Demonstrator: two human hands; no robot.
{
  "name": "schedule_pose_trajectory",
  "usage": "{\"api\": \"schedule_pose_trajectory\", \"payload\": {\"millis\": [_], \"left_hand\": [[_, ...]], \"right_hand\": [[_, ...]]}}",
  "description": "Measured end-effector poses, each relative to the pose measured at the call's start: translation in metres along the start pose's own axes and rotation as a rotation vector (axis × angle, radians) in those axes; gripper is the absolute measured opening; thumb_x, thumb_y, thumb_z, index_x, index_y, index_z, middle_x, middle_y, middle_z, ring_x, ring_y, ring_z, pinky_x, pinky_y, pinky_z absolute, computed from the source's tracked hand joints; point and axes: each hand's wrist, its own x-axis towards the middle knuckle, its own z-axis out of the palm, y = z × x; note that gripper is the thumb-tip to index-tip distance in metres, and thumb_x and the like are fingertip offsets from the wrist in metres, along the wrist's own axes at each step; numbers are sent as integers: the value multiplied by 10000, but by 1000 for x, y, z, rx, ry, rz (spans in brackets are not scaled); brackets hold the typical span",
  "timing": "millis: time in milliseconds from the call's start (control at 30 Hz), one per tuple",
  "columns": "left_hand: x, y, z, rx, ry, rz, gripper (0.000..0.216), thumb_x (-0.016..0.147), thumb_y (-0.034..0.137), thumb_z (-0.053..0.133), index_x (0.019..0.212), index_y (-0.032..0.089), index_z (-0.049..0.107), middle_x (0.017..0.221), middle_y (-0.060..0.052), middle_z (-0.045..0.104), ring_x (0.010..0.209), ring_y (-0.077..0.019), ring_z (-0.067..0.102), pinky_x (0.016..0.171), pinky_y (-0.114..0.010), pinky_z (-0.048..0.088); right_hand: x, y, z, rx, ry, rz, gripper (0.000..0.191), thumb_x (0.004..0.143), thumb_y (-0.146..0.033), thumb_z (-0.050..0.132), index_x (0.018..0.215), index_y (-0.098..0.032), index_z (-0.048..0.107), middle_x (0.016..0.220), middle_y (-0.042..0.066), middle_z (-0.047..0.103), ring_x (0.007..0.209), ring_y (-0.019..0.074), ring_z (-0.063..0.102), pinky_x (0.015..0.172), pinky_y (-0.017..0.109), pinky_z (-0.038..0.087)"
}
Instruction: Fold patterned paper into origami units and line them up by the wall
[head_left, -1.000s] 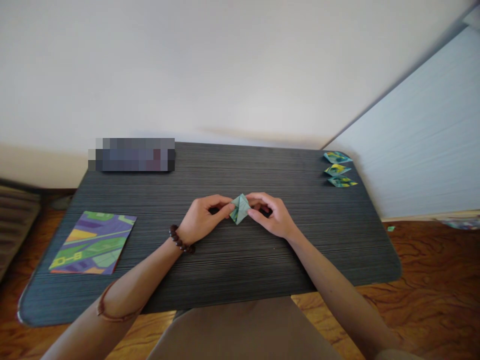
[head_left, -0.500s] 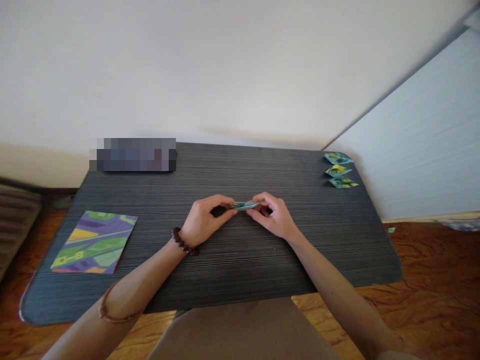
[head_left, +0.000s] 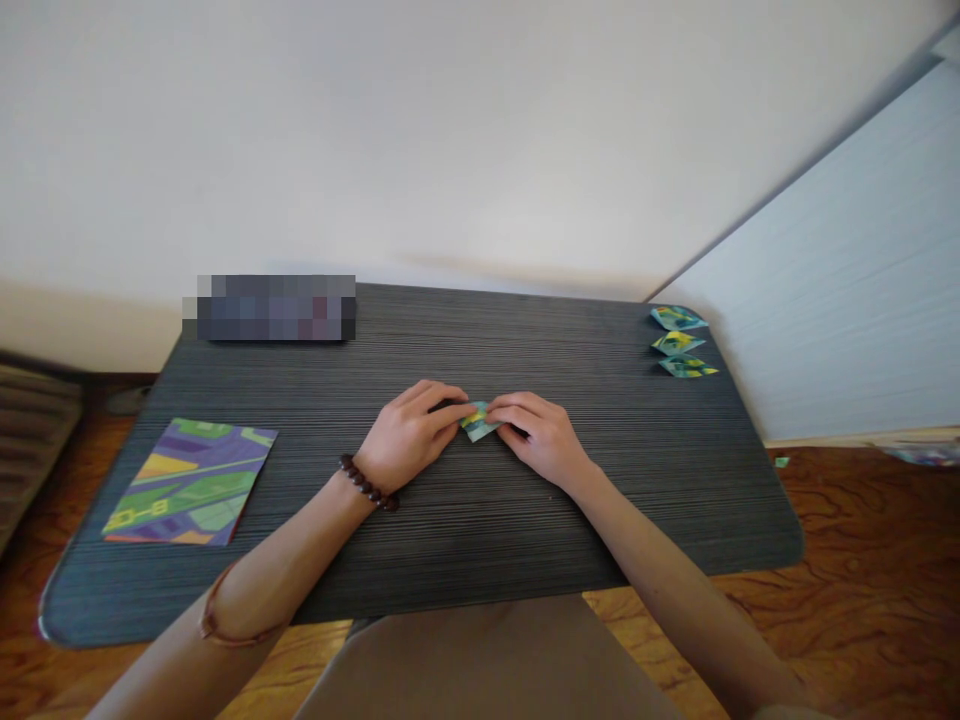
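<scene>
A small folded piece of patterned paper [head_left: 478, 424], teal with yellow, lies between my hands near the middle of the dark table. My left hand [head_left: 411, 430], a dark bead bracelet at its wrist, grips the paper's left side with its fingers. From the right, my right hand [head_left: 541, 432] pinches the other side, its fingertips on the upper edge. The paper's lower point faces me, and its upper edge is partly hidden by fingers. Several folded paper pieces like it, one of them [head_left: 679, 343] in the middle, stand in a row at the far right.
A stack of square patterned paper [head_left: 191, 483] in purple, green and yellow lies on the left of the black-grained table [head_left: 480, 540]. A blurred-out dark object [head_left: 274, 310] sits at the back left, by the wall. A pale panel [head_left: 840, 270] rises on the right.
The folded paper has turned from edge-on to showing its flat patterned face, with a point toward me. My fingers have shifted over its top. The head view moved slightly.
</scene>
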Motion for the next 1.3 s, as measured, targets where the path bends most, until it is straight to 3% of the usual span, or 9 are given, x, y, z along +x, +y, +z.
{"api": "schedule_pose_trajectory", "payload": {"millis": [233, 400, 700, 933, 1167, 1300], "left_hand": [[1, 7, -7, 205, -98, 96, 291, 849, 134, 479, 1102, 201, 608, 1098, -91, 598, 1090, -243, 495, 901, -419, 458], [0, 10, -9, 240, -146, 118, 246, 888, 169, 455, 1086, 183, 601, 983, -86, 597, 1023, -223, 519, 864, -381, 479], [-3, 10, -5, 249, -89, 115, 224, 906, 208, 440, 1055, 177, 605, 927, -72, 610, 904, -187, 553, 806, -342, 486], [-2, 13, -3, 234, -112, 39, 281, 905, 234, 452, 1153, 186, 576, 952, -82, 604, 890, -205, 532, 784, -363, 464], [0, 7, 3, 4, 5, -58, 171, 890, 245, 496, 963, 173, 632, 898, -64, 622, 898, -191, 530, 842, -362, 451], [-1, 6, 6, 26, 36, -116, 180, 888, 279, 502, 870, 156, 632, 886, -71, 578, 851, -185, 514, 801, -353, 458]], "right_hand": [[1, -4, -3, -160, -113, -55, 167, 861, -186, 505, 945, -237, 640, 1061, 24, 670, 883, 187, 569, 771, 359, 428], [-3, -2, -5, -179, -103, -71, 159, 857, -261, 540, 964, -243, 657, 1075, 35, 652, 919, 200, 536, 771, 370, 408], [-4, 1, -8, -169, -92, -23, 193, 886, -283, 519, 1006, -255, 667, 963, 52, 640, 881, 186, 530, 752, 356, 399], [-1, -1, -7, -111, -83, 51, 199, 898, -295, 498, 979, -234, 669, 942, 49, 624, 856, 180, 531, 769, 358, 407], [5, -1, -3, -18, 4, 215, 159, 856, -323, 552, 832, -198, 648, 930, 60, 568, 865, 182, 541, 798, 365, 439], [6, -3, -3, -20, 19, 238, 134, 835, -309, 573, 809, -197, 641, 973, 64, 540, 883, 187, 537, 816, 375, 444]]}}
